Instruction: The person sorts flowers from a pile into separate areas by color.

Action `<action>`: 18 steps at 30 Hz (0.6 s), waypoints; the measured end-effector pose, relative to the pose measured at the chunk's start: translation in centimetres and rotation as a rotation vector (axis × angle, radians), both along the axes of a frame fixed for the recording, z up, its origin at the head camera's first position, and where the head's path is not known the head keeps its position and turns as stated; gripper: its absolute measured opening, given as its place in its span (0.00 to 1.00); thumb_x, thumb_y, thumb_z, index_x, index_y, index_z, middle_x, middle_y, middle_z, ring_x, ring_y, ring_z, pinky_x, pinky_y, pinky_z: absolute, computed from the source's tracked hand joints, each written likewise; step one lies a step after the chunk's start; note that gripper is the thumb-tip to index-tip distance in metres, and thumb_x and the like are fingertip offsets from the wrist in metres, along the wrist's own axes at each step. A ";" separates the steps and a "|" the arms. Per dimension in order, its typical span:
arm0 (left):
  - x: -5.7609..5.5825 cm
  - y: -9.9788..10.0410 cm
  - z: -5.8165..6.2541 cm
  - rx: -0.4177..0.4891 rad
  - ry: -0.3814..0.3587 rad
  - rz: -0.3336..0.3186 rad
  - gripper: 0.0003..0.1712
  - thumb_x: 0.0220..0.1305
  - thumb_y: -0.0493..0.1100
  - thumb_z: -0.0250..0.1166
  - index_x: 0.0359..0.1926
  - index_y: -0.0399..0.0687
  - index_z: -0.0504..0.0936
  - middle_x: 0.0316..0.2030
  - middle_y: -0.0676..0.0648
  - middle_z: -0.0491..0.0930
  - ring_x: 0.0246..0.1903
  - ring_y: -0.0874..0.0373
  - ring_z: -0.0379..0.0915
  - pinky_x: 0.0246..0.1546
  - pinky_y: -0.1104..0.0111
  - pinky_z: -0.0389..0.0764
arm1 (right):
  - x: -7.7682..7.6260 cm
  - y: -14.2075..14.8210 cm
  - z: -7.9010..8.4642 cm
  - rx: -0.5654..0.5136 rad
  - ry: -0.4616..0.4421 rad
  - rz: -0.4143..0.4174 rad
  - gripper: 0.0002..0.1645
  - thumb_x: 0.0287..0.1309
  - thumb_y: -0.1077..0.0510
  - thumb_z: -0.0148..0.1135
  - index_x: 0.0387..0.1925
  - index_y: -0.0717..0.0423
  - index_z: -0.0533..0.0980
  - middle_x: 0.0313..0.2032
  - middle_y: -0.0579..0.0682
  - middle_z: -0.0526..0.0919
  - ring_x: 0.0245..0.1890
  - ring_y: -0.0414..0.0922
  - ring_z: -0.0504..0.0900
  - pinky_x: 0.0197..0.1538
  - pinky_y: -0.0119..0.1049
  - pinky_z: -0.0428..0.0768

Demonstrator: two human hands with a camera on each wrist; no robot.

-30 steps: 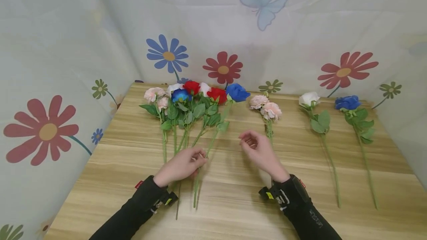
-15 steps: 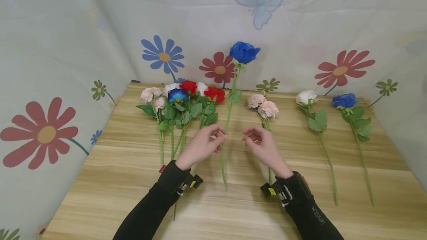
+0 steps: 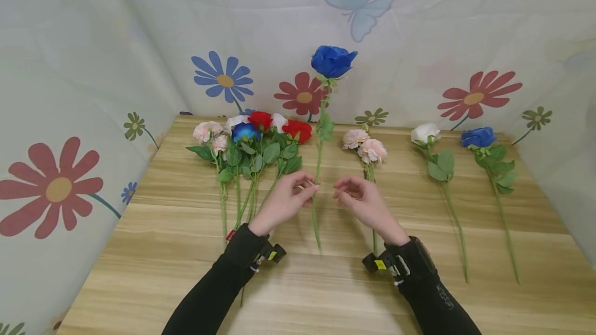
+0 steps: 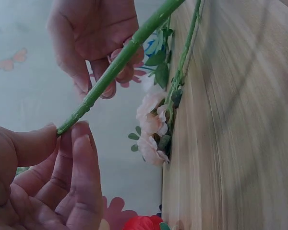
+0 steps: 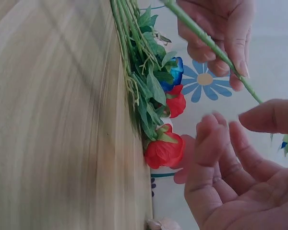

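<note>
A blue artificial rose (image 3: 332,62) stands nearly upright above the table, its head in front of the back curtain. My left hand (image 3: 287,200) pinches its green stem (image 4: 113,69) between thumb and fingertips, with the lower end hanging below the grip. To the right of the stem, my right hand (image 3: 365,203) hovers with loosely bent fingers and holds nothing. In the right wrist view, its thumb and fingertips are apart, close to the stem. Beneath the right hand lies a stem of pale pink flowers (image 3: 372,151), partly hidden by it.
Left on the wooden table (image 3: 153,252) lies a bunch with red roses (image 3: 298,131), a blue rose (image 3: 244,132) and pink flowers (image 3: 207,131). A white rose (image 3: 425,134) and another blue rose (image 3: 479,137) lie separately at right. A flower-printed curtain (image 3: 279,14) stands behind.
My left hand has raised the blue rose off the bunch and moved right and away from me, bringing it upright. My right hand has stayed nearly in place.
</note>
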State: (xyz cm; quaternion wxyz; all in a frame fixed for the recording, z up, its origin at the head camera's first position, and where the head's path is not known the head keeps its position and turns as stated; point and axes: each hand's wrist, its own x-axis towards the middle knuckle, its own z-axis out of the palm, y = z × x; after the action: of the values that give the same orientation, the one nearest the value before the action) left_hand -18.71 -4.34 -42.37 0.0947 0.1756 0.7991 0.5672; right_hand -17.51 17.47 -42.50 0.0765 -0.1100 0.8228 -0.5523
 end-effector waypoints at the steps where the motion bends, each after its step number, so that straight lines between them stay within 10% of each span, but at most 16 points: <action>1: 0.0 0.0 0.0 -0.009 0.012 0.003 0.13 0.73 0.40 0.61 0.53 0.37 0.80 0.42 0.34 0.83 0.37 0.45 0.84 0.43 0.57 0.86 | 0.0 0.0 -0.1 -0.003 -0.031 0.028 0.17 0.66 0.66 0.55 0.53 0.70 0.74 0.44 0.67 0.84 0.40 0.52 0.85 0.46 0.40 0.86; 10: -0.2 -0.1 -0.2 -0.067 0.094 0.052 0.12 0.72 0.42 0.63 0.51 0.41 0.82 0.40 0.43 0.87 0.41 0.48 0.83 0.43 0.67 0.80 | 0.0 -0.4 -1.0 -0.083 -0.251 0.328 0.24 0.73 0.60 0.51 0.63 0.71 0.69 0.51 0.70 0.81 0.44 0.48 0.85 0.49 0.42 0.86; 18: -0.4 -0.2 -0.4 -0.032 0.065 0.047 0.14 0.72 0.41 0.63 0.53 0.38 0.81 0.41 0.40 0.87 0.44 0.40 0.83 0.43 0.67 0.79 | 0.2 -1.1 -1.9 -0.167 -0.313 0.435 0.25 0.72 0.59 0.55 0.61 0.75 0.69 0.49 0.71 0.81 0.41 0.40 0.84 0.47 0.38 0.86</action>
State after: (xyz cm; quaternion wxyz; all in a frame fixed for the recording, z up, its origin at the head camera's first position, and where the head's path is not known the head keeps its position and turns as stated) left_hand -19.07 -4.54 -42.78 0.0581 0.1738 0.8145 0.5504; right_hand -17.33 16.33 -44.38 0.3101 -0.2033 0.7097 -0.5990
